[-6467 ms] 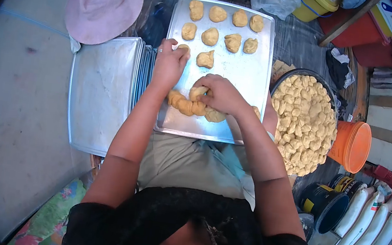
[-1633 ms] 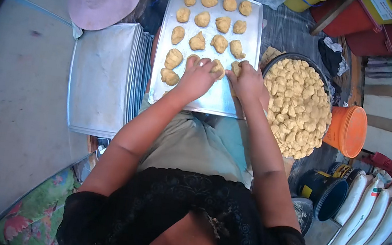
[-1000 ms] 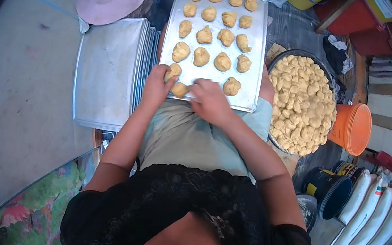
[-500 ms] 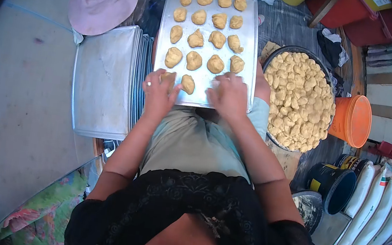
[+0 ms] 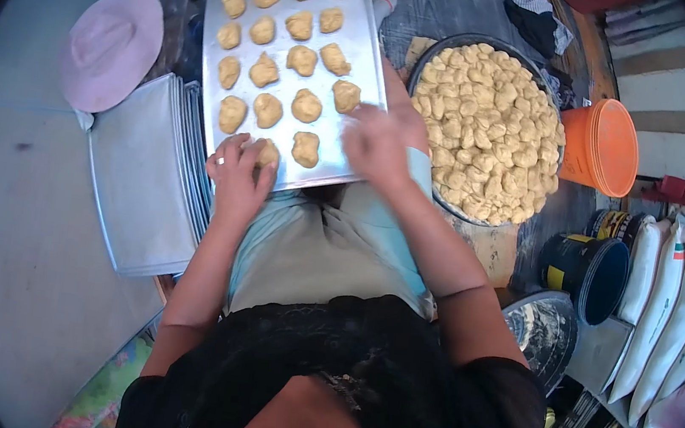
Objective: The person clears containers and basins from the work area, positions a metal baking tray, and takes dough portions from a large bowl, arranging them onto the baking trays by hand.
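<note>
A metal baking tray [image 5: 325, 179] rests on my lap, tilted slightly, bearing rows of rough yellowish dough pieces [image 5: 307, 106]. At its near left corner my left hand [image 5: 238, 175], wearing a ring, is closed with bent fingers around a dough piece [image 5: 268, 153]; the fingers partly cover it. Beside that lies another piece [image 5: 305, 149] in the nearest row. My right hand [image 5: 375, 144] is over the tray's right side, smeared by motion, so its fingers and anything in them cannot be made out.
To the right stands a wide round basin [image 5: 489, 138] heaped with dough pieces. Beyond it are an orange bucket [image 5: 599, 147], a dark bucket [image 5: 583, 278] and white sacks [image 5: 648, 337]. Stacked metal trays [image 5: 145, 181] and a pink hat [image 5: 113, 49] are on the left.
My view has turned, so the tray appears farther left and tilted. A dough piece now shows in the nearest row where my right hand was; that hand has moved right, off the spot.
</note>
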The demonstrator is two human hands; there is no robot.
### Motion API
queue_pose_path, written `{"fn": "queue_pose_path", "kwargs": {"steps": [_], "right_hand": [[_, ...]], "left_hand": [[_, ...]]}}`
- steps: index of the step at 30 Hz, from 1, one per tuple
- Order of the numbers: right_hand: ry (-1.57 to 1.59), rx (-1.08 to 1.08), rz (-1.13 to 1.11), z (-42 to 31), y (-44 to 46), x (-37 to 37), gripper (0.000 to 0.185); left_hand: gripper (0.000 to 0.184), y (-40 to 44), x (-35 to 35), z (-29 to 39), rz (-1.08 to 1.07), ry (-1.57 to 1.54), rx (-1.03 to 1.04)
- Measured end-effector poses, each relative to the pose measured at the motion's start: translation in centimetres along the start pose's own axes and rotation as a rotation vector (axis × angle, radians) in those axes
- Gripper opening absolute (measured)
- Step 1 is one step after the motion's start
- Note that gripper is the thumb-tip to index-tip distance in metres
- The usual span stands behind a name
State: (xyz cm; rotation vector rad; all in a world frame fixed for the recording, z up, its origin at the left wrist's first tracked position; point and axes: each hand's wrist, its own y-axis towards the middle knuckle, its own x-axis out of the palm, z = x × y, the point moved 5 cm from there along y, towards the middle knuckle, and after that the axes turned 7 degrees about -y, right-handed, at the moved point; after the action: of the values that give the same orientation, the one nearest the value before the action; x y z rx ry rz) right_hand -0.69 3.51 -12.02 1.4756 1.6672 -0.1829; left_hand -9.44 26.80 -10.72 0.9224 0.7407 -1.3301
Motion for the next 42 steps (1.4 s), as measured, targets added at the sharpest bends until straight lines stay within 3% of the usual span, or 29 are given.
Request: {"fn": "queue_pose_path", "kwargs": {"steps": [2, 4, 6, 8, 9, 10, 12, 15, 18, 20, 21, 24, 25, 27, 30, 32, 34, 38, 41, 42], "right_hand": [[-0.014, 0.396, -0.028, 7.7, 0.4, -3.1, 0.032], [-0.463, 0.437, 0.037, 18.1, -2.5, -3.6, 0.034], [-0.852, 0.456, -0.076, 25.3, -6.6, -2.0, 0.038], [-0.918, 0.419, -0.267, 27.3, -7.8, -2.1, 0.039], [-0.943, 0.397, -0.361, 27.5, -8.3, -1.7, 0.04], [-0.779, 0.753, -0.422, 26.3, -6.0, -3.5, 0.04], [-0.469, 0.961, -0.27, 26.8, -5.0, -5.2, 0.039], [-0.181, 0.702, 0.237, 25.3, -3.7, -6.8, 0.037], [0.4, 0.513, 0.321, 12.8, 0.2, -6.7, 0.038], [0.29, 0.423, 0.247, 4.7, 1.5, -6.4, 0.037], [0.193, 0.236, 0.202, 4.2, 0.5, -3.9, 0.038], [-0.196, -0.039, -0.277, 0.1, -1.8, 1.7, 0.039], [-0.202, -0.052, -0.304, -0.8, -2.1, 1.5, 0.04], [-0.214, -0.079, -0.357, -2.0, -1.7, 1.4, 0.041], [-0.149, 0.11, -0.412, -1.1, -0.2, -0.1, 0.044], [-0.207, 0.03, -0.196, -0.3, 2.2, -0.8, 0.049], [-0.262, -0.056, -0.044, 0.1, 4.6, -1.0, 0.052], [-0.045, 0.18, -0.35, 2.1, 5.8, 2.4, 0.047], [-0.073, 0.253, -0.443, 2.6, 7.0, 1.8, 0.045], [-0.057, 0.214, -0.353, 2.9, 7.8, 1.9, 0.045]], "left_hand": [[0.045, 0.3, -0.3, 0.3, 0.111, 0.031, 0.001], [0.049, 0.8, -0.3, -0.5, 0.235, 0.012, -0.078], [0.052, 1.2, 0.8, -2.6, 0.258, -0.113, -0.194], [0.052, 1.0, 1.9, -4.7, 0.207, -0.269, -0.268], [0.051, 0.8, 2.0, -4.0, 0.18, -0.204, -0.229], [0.051, 0.2, 1.8, -3.7, 0.203, -0.239, -0.208], [0.05, 0.1, 1.3, -3.2, 0.234, -0.309, -0.196], [0.044, 0.6, -0.1, -2.2, 0.262, -0.028, -0.189], [0.036, 2.0, -0.4, -1.2, 0.224, 0.051, -0.047], [0.027, 3.3, -0.3, 1.4, 0.192, -0.003, 0.079], [0.025, 3.8, 0.2, 2.3, 0.143, -0.056, 0.097], [0.022, 4.9, 2.7, 4.4, -0.103, -0.066, 0.12], [0.022, 5.1, 3.7, 4.8, -0.199, -0.046, 0.124], [0.02, 5.6, 3.7, 5.2, -0.132, 0.002, 0.186], [0.022, 6.6, 2.9, 5.9, -0.022, -0.033, 0.142], [0.024, 7.7, 2.0, 6.2, 0.149, -0.056, 0.101], [0.026, 9.1, 4.0, 4.7, 0.04, -0.021, 0.115], [0.027, 10.2, 5.4, 3.4, -0.059, -0.066, 0.095], [0.027, 10.3, 2.6, 3.9, 0.12, -0.116, 0.156], [0.028, 11.1, 2.2, 3.7, 0.136, -0.071, 0.125]]}}
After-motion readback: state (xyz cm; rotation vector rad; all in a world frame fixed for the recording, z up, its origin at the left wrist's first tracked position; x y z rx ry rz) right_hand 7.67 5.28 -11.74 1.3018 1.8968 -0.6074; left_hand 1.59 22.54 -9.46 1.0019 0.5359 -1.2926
